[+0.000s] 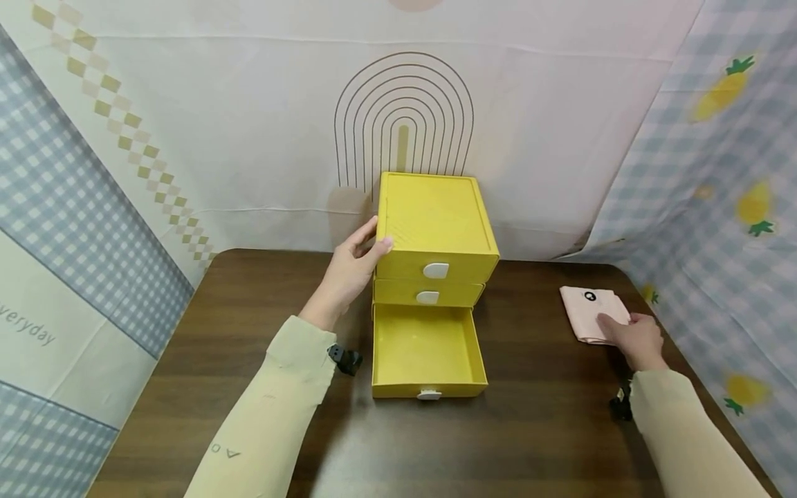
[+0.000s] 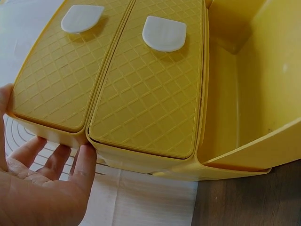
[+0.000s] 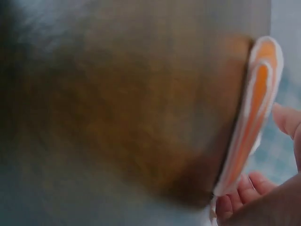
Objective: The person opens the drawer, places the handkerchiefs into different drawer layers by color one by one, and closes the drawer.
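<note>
A yellow drawer unit (image 1: 436, 214) stands on the table with its bottom drawer (image 1: 423, 346) pulled out and empty; the two upper drawers are closed. My left hand (image 1: 350, 270) holds the unit's upper left corner, thumb on the top edge and fingers against the side. Those fingers (image 2: 83, 165) also show along the side wall in the left wrist view. Far to the right lies a folded pale pink cloth (image 1: 582, 317) with a round black mark. My right hand (image 1: 638, 339) grips its right edge, thumb over the top. From the right wrist, the cloth's folded layers (image 3: 251, 117) appear edge-on.
The brown table (image 1: 529, 429) backs onto a white printed curtain (image 1: 261, 124). Checked cloth with pineapples (image 1: 747, 207) hangs close along the right edge, near my right hand. White tabs (image 1: 427, 297) stick out from the drawer fronts.
</note>
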Tool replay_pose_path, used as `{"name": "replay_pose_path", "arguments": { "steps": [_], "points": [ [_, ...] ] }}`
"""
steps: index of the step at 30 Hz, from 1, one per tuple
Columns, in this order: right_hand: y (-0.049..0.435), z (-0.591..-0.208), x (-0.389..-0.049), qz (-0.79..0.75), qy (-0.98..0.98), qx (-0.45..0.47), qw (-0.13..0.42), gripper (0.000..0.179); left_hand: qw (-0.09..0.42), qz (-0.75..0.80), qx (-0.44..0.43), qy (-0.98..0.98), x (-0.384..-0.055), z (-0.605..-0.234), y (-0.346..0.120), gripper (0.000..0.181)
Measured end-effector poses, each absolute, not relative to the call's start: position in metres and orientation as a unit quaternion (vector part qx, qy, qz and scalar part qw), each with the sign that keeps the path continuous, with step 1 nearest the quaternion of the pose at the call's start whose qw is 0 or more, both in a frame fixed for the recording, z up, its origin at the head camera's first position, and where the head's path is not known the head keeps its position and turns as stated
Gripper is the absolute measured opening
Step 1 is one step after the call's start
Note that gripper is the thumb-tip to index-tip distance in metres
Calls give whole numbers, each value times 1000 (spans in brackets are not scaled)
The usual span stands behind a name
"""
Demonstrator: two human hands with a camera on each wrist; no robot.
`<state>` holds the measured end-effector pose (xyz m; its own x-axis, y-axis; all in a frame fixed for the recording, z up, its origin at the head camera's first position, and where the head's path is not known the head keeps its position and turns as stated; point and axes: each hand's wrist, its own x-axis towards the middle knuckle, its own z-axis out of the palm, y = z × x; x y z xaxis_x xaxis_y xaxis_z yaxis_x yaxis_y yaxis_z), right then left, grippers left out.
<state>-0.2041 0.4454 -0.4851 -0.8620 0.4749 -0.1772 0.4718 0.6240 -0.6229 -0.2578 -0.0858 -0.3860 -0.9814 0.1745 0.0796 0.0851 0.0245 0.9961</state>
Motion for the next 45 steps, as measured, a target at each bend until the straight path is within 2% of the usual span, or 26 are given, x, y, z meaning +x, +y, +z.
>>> {"name": "replay_pose_path", "arguments": {
  "steps": [3,9,19,22,27,29,34,37,41,42,45],
  "points": [
    [447,-487,-201,319,-909,-266,-24,96,32,698,97,709,-257,-386,-85,69],
    [442,-484,-201,277,-930,-236,-45,91,30,697,98,709,-256,-385,-86,69],
    [416,-465,-194,251,-945,-163,-133,86,24,693,91,715,-257,-386,-87,69],
    [411,-466,-189,276,-940,-157,-122,88,22,689,93,718,-257,-385,-87,69],
    [414,-476,-188,341,-921,-175,-67,94,23,685,92,722,-258,-386,-86,70],
    [420,-481,-190,355,-914,-183,-66,97,25,684,93,723,-258,-387,-86,69],
    [425,-482,-196,376,-899,-196,-113,100,34,685,96,721,-254,-379,-85,66],
    [423,-478,-198,397,-886,-197,-135,93,41,682,97,724,-245,-367,-85,65],
    [421,-478,-199,422,-871,-196,-157,41,42,677,96,729,-241,-362,-86,65],
    [420,-478,-199,423,-871,-193,-161,38,42,678,96,728,-243,-363,-86,65],
    [418,-477,-199,429,-869,-181,-169,49,40,683,94,724,-251,-374,-87,67]
  ]
}}
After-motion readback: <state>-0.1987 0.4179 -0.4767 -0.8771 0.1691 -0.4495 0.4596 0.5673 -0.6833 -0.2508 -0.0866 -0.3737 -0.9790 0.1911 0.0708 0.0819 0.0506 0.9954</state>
